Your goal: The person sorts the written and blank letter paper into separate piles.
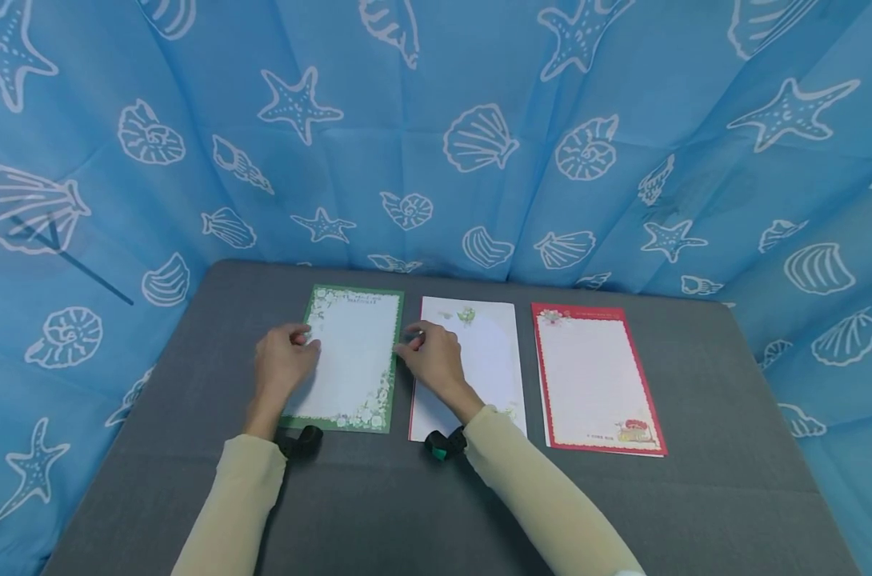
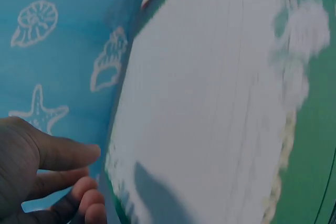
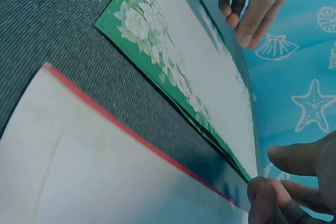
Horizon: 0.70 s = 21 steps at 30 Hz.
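A letter sheet with a green floral border lies on the grey table at the left, with at least one more sheet under its right edge. My left hand hovers at its left edge, thumb and fingers apart and holding nothing; the left wrist view shows this hand beside the page. At the sheet's right edge is my right hand, partly over the middle white sheet. In the right wrist view, fingertips of the right hand are right at the green edge, thumb held away from them.
A red-bordered sheet lies at the right, another sheet showing beneath it. The middle sheet has a red edge along its left side. Behind the grey table hangs a blue curtain with shells and starfish.
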{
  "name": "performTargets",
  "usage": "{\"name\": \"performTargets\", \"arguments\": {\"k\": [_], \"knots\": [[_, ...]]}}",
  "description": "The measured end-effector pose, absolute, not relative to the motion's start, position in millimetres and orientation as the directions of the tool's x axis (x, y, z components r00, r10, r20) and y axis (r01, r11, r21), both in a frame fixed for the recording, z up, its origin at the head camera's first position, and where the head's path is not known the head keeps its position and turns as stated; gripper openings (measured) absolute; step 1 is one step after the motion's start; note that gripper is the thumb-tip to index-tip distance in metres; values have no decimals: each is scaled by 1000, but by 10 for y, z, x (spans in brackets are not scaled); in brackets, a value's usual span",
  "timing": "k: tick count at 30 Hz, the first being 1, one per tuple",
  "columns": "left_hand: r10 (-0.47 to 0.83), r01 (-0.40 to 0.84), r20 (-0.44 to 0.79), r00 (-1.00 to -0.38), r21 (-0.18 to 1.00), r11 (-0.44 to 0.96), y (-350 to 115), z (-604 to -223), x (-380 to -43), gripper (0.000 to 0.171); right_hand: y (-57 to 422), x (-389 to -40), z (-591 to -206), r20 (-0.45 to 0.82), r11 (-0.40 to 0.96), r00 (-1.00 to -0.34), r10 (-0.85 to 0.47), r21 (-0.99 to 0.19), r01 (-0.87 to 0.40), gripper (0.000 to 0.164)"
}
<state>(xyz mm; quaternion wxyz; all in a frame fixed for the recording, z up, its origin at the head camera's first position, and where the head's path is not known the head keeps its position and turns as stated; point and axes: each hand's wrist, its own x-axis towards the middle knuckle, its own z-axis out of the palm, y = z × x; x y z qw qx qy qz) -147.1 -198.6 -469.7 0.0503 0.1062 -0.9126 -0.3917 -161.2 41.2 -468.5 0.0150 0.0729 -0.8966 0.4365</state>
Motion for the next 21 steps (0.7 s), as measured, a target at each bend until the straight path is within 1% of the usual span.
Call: {"name": "performTargets", "arguments": {"k": [12,21], "knots": [[-48,58,111,-993,782,621,-1472,-4664,-1454,31,744,-1540,-4631,153,594,-986,-71,-787,-165,29],[51,127,120,-992,816,564,-1044,-4627,-1456,31,1058,-1465,-4607,171,619,-985,-31,-770,-153,28]]}}
